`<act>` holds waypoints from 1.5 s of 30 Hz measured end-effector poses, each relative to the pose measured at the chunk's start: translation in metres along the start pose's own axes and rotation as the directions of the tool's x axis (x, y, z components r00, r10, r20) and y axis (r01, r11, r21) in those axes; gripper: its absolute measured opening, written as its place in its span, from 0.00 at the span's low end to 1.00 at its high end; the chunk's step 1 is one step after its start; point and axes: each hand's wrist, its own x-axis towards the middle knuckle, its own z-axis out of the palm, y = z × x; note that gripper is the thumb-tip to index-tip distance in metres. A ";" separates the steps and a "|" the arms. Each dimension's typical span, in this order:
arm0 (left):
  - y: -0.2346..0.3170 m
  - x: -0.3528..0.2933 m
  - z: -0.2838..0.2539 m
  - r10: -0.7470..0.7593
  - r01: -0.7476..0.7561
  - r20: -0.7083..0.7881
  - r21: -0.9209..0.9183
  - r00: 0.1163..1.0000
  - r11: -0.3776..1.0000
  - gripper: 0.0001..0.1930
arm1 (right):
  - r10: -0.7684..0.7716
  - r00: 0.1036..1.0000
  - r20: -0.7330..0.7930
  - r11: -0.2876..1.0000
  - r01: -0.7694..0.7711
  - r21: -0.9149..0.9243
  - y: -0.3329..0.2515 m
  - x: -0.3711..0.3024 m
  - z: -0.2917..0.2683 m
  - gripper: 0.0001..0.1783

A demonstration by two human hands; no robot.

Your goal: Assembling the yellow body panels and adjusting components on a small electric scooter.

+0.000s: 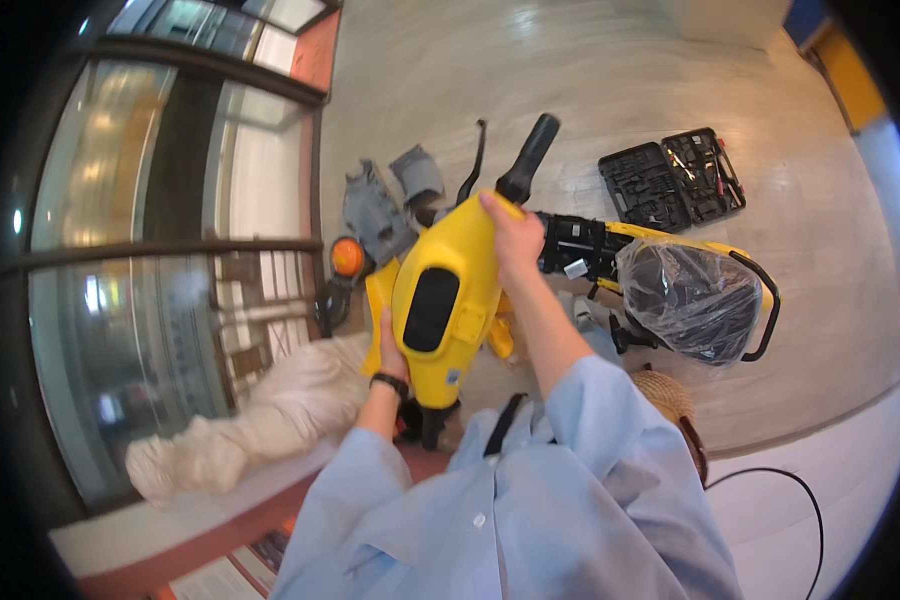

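Observation:
A yellow scooter handlebar cover (455, 250) with a dark oval display panel (432, 311) lies in front of me, tilted across the middle. My left hand (391, 357) holds its lower left edge, the fingers partly hidden beneath it. My right hand (516, 238) grips the upper right edge, with the thumb on top and the other fingers mostly out of sight. A black handlebar grip (530, 155) and a brake lever (476, 165) stick out past the cover's far end. Another black grip (433, 427) shows at its near end.
To the right are the scooter's plastic-wrapped seat (688, 300) and a black rear rail (768, 315). An open black tool case (650, 187) lies beyond. Grey panels (372, 212) and an orange lamp (347, 257) sit at left, near a beige cloth bundle (270, 415) by glass doors.

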 end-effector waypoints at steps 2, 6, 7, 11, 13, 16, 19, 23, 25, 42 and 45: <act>-0.008 0.016 -0.022 0.139 -0.139 0.002 0.058 0.990 0.989 0.36 | 0.008 0.999 0.035 0.995 -0.011 0.095 0.015 0.020 0.006 0.43; -0.010 -0.009 -0.011 0.477 -0.101 -0.218 0.824 0.851 0.557 0.33 | -0.028 0.999 0.043 0.972 0.017 0.235 0.013 0.034 -0.010 0.32; -0.010 -0.027 -0.018 0.486 -0.086 -0.272 0.799 0.831 0.595 0.33 | -0.020 0.994 0.104 0.961 -0.009 0.275 0.008 0.022 -0.002 0.30; -0.031 -0.043 -0.041 0.621 -0.243 -0.137 0.839 0.772 0.487 0.38 | -0.023 0.984 0.174 0.945 -0.036 0.326 -0.006 -0.002 0.008 0.24; -0.040 -0.042 -0.053 0.718 -0.341 0.022 0.890 0.696 0.304 0.41 | 0.018 0.986 0.163 0.949 -0.068 0.307 -0.015 -0.021 0.013 0.25; -0.033 -0.034 -0.055 0.449 -0.391 0.195 0.828 0.872 0.401 0.47 | 0.010 0.993 0.117 0.954 -0.045 0.298 -0.017 -0.018 0.014 0.26; -0.024 -0.033 -0.054 0.293 -0.294 0.195 0.890 0.936 0.348 0.46 | -0.012 0.990 0.143 0.953 -0.032 0.300 -0.011 -0.010 0.015 0.27; -0.017 -0.049 -0.039 0.295 -0.195 0.084 0.908 0.952 0.370 0.48 | -0.009 0.967 0.255 0.949 -0.073 0.308 -0.013 0.007 0.001 0.30; -0.023 -0.045 -0.048 0.324 -0.215 0.088 0.901 0.942 0.378 0.49 | 0.028 0.931 0.365 0.956 -0.131 0.262 -0.010 0.008 0.001 0.33; -0.011 -0.046 -0.034 0.246 -0.100 0.035 0.961 0.969 0.256 0.50 | 0.234 0.827 0.511 0.948 -0.310 0.067 -0.035 0.007 -0.029 0.29; -0.027 -0.038 -0.045 0.273 -0.128 0.050 0.952 0.961 0.277 0.52 | 0.298 0.825 0.481 0.936 -0.350 0.021 -0.029 0.004 -0.032 0.25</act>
